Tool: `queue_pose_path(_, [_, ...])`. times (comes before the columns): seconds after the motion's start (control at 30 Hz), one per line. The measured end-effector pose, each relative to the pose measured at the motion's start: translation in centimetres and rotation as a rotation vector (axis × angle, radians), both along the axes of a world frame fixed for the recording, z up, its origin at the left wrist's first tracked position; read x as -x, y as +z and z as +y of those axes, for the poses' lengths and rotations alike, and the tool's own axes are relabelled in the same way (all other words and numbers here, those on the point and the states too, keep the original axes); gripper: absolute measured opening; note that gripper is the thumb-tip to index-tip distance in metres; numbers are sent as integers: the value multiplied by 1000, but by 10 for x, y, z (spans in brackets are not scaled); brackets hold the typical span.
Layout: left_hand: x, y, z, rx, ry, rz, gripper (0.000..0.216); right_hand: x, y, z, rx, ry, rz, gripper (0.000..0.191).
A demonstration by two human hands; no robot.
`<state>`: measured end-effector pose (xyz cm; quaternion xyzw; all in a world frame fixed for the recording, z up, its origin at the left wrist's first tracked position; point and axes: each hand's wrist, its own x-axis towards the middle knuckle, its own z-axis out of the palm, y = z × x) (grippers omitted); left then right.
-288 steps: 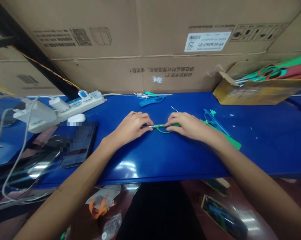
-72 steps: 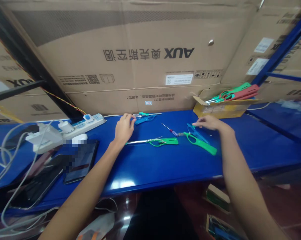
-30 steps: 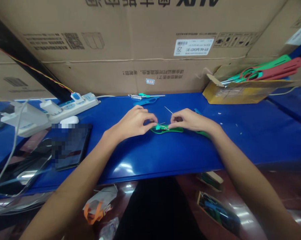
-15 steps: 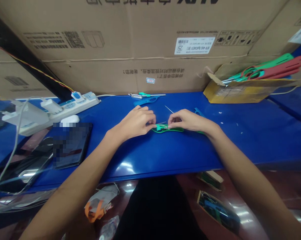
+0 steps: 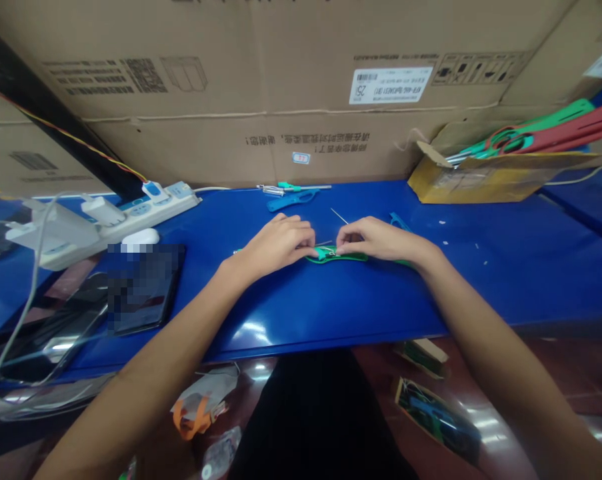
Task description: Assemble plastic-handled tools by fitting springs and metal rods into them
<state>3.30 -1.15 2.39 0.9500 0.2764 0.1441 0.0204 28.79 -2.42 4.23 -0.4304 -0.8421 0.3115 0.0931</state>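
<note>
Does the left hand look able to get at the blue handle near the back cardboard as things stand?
Probably yes: the blue handle lies just beyond the left hand, and nothing is seen between them. The fingertips are at the teal piece, which they might need to leave.

Single head cam, worn by the person, looking fwd & down from approx. above the desk's near edge. Close range: L hand & R hand sit approx. mid-frame, betw. near & far edges. Far edge is upper-mid, w/ big carton filling the bkgd. Below near edge, view takes in dark-clothed lap & floor. Desk runs out of frame L & R.
</note>
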Motion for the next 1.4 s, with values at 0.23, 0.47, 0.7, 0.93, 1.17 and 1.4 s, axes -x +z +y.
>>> queue_pose_path(0.23, [0,-5,1,-20,45,-50,23,1,2,-1,-29,-4,-16,26])
queue_pose_path(0.47, [0,-11,4,71,15,-90,25,-1,0,0,-19,-6,-23,26])
queue_pose_path(0.7, [-3,-10,2,1,1,-78,23,-5,0,-1,-64,39,-100,27])
queue_pose_path(0.93, [-6,-3,-3,-89,2,8,20,0,2,-3,-69,-6,-196,23])
queue_pose_path(1.17, [-7,-1,-4,-95,14,-22,24,3,1,-3,-89,-69,-217,26])
queue_pose_path(1.4, [-6,-7,2,-6,74,-89,23,4,-1,-1,-90,-38,-166,25])
